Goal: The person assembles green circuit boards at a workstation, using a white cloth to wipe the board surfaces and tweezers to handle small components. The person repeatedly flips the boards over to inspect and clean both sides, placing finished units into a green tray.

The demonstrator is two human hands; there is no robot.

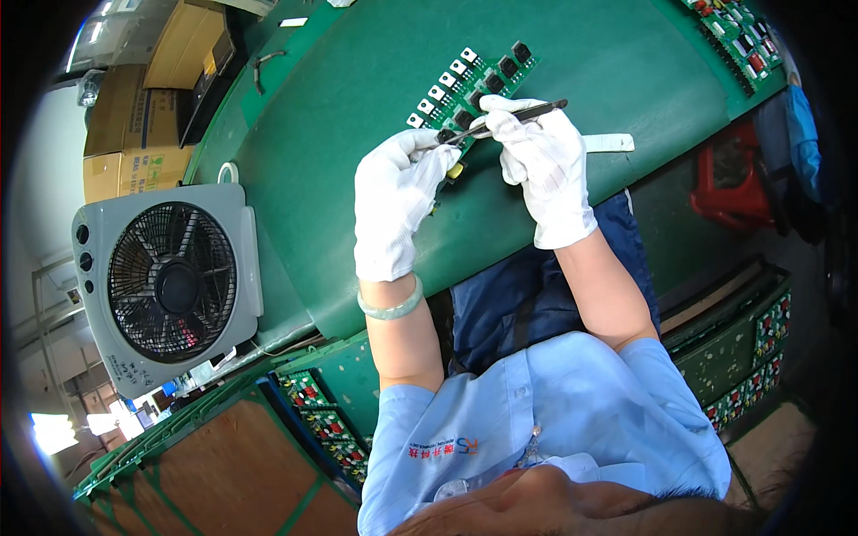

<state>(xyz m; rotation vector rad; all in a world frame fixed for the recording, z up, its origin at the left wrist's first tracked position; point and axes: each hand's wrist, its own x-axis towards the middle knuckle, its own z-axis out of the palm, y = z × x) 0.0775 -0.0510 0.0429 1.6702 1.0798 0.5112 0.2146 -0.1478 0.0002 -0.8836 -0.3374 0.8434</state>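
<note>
A green circuit board lies at a slant over the green-topped bench, with a row of metal-tabbed transistors and a row of black components along it. My left hand, in a white glove, is closed on the board's near end, thumb and fingers pinching beside a black component. My right hand, also gloved, grips a slim dark pair of tweezers. Their thin tip reaches left to the component at my left fingertips; whether it touches is too small to tell. A yellow part shows below the board's near end.
A grey box fan stands at the left, cardboard boxes behind it. More populated boards lie at the far right. A white strip rests right of my right hand. Racks of boards flank me; a red stool is right.
</note>
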